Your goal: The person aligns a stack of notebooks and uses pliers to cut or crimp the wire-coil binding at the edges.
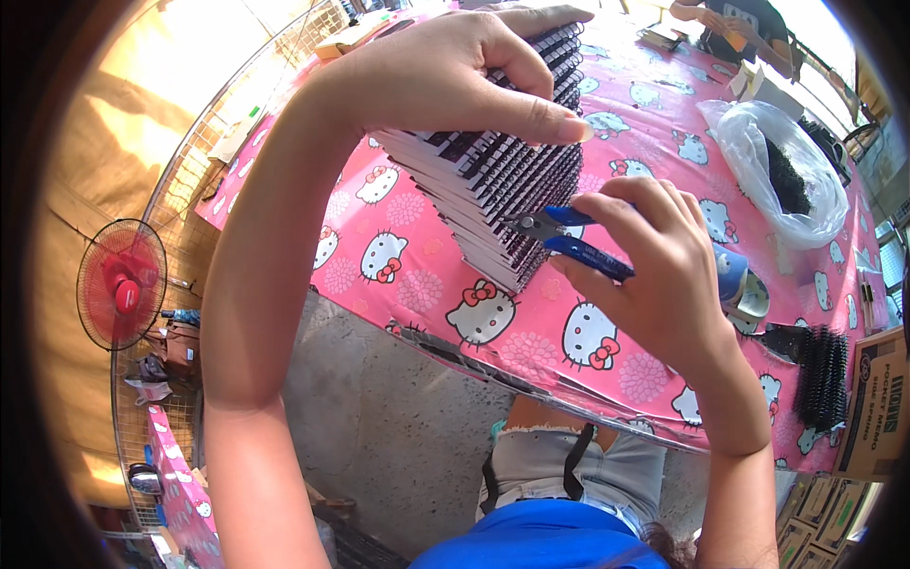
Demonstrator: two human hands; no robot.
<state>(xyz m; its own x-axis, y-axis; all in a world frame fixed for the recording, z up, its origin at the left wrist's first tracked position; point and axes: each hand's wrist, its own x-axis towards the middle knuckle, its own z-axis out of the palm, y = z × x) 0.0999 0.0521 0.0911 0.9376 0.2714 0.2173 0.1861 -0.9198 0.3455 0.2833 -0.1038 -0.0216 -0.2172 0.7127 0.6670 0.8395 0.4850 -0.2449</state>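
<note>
Far left: red fan (126,296) by the tan wall covering (90,185). Next, left hand (450,76) up at the top of a tall stack of spiral-bound notebooks (512,194). Its thumb and forefinger are spread, thumb across the coil side; can't tell whether they actually grip. Stack sits on the desk (417,289), pink cat-print cover, near the front edge, black coils facing the right-hand side. Blue-handled cutters (588,256) come in from the right, nose at the coils; actual contact too small to tell. Right hand (659,251) has its fingers wrapped round the handles, firm hold. Just right of it, a blue cylindrical item (730,273), kind unclear. Further right: clear plastic bag (827,213) with black bits inside, co-worker (770,21) at the far end, bundle of black coils (823,379) near the corner, then cardboard box (874,408) at the right edge.
</note>
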